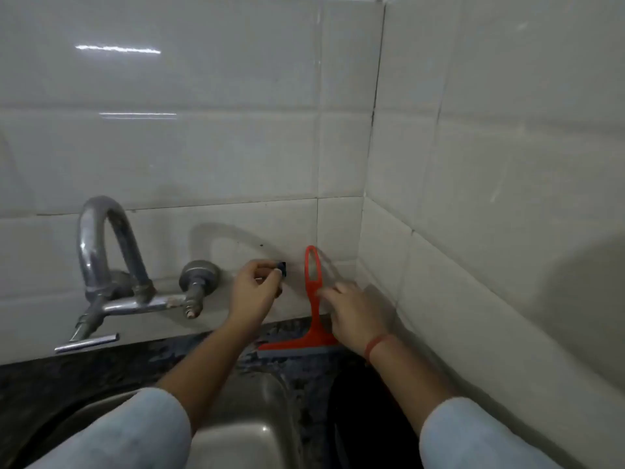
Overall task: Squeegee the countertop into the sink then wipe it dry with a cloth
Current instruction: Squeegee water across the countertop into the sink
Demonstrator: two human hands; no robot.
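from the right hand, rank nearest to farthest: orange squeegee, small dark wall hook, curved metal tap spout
From the right hand:
1. Orange plastic squeegee, right beside its fingers, standing against the wall.
2. Small dark wall hook, up-left, at the left hand's fingertips.
3. Curved metal tap spout, far left above the sink.

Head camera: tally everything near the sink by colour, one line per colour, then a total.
Red: 2, the squeegee and the wrist band
Silver metal: 2, the tap and the sink
Dark: 2, the countertop and the small object pinched by the left hand
Total: 6
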